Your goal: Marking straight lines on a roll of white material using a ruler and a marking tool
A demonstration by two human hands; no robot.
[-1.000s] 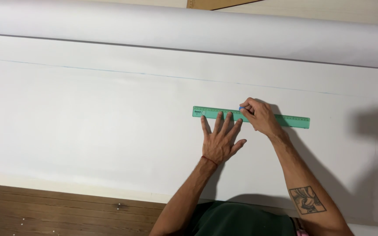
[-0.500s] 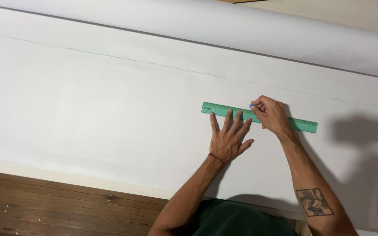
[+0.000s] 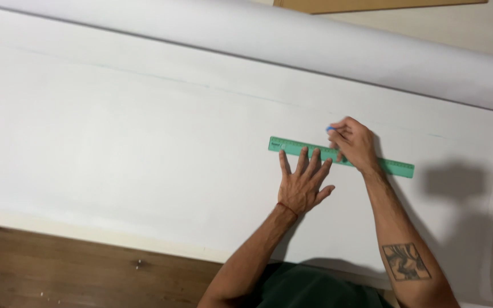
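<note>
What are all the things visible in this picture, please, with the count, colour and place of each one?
White sheet of material: one, white, spread flat over most of the view.
White roll: one, white, lying along the far edge of the sheet.
Green plastic ruler: one, green, flat on the sheet right of centre.
Small blue marking tool: one, blue, at the ruler's far edge; kind unclear.
Brown wooden surface: one, brown, bottom left below the sheet.
Tan board: one, tan, top edge.
Left hand: one, fingers spread, pressing on the ruler.
Right hand: one, pinching the marking tool.
</note>
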